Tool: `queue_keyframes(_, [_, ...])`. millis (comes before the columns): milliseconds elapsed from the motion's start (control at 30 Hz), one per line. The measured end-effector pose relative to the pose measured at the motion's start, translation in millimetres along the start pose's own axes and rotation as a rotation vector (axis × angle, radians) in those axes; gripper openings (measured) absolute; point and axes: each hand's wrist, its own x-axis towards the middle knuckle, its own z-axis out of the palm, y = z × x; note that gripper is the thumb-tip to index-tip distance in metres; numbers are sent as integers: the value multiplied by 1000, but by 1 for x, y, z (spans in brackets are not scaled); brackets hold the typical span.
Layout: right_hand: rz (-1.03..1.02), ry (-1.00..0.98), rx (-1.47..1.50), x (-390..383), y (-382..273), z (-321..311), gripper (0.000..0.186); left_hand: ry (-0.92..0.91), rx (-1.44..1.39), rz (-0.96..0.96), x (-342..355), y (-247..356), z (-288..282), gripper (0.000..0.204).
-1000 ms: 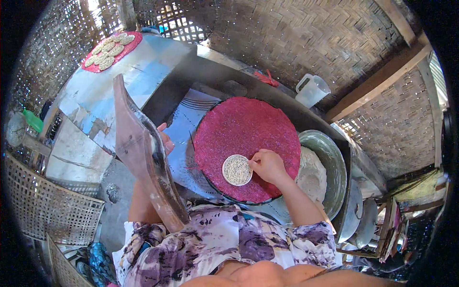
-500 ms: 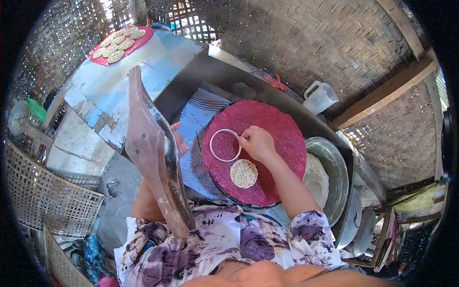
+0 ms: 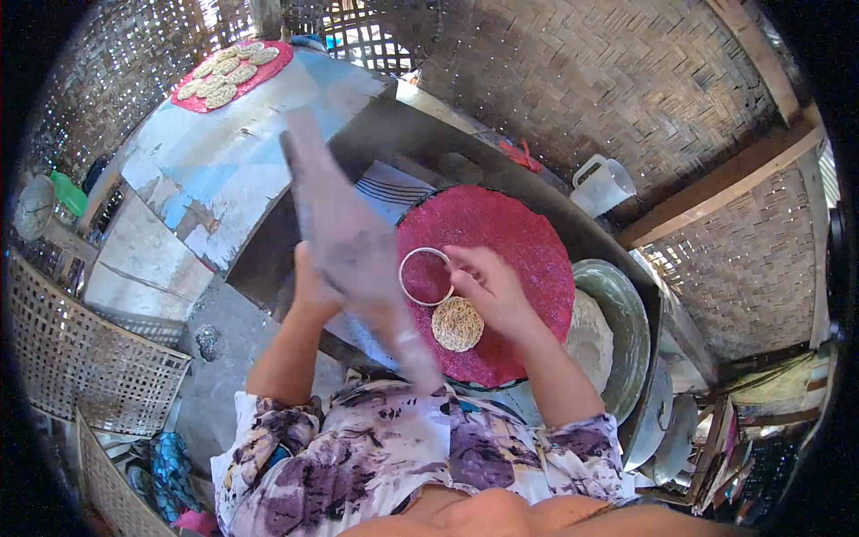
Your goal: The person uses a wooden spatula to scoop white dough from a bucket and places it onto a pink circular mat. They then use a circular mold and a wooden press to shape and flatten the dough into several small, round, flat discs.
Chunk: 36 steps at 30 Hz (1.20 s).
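Observation:
A long wooden tool (image 3: 344, 233), wide in the middle with tapered ends, is smeared by motion in front of my chest. My left hand (image 3: 315, 285) holds it at its left side, with the fingers mostly hidden behind the wood. Below its right edge lies a round red mat (image 3: 523, 233) with a pale disc of coiled noodle strands (image 3: 457, 324) on it. A thin white ring (image 3: 403, 279) rests on the mat just above the disc. My right hand (image 3: 483, 285) is at the ring's right edge, with index finger and thumb apart.
A large metal basin (image 3: 633, 313) with white powder or dough stands right of the mat. Behind is a clear plastic jug (image 3: 601, 186). On the table at far left, another red sheet (image 3: 192, 103) bears several pale noodle discs (image 3: 215, 85). Woven bamboo walls surround the bench.
The wooden tool has swung to the right, partly over the mat's left edge, and my left hand has moved with it. My right fingers have spread from their pinch on the ring.

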Motion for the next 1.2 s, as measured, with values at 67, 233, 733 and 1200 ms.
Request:
queue_keyframes(67, [203, -175, 465, -15, -29, 8, 54, 17, 79, -47, 9, 23, 11, 49])
queue_keyframes(233, [627, -271, 888, -33, -14, -13, 60, -409, 258, 235, 43, 45, 33, 53])
queue_keyframes(733, [799, -353, 398, -27, 17, -66, 58, -220, -1735, -382, 104, -9, 92, 54])
queue_keyframes(1200, [576, -153, 331, -21, 14, -12, 49, -107, -1479, -453, 114, 6, 51, 53])
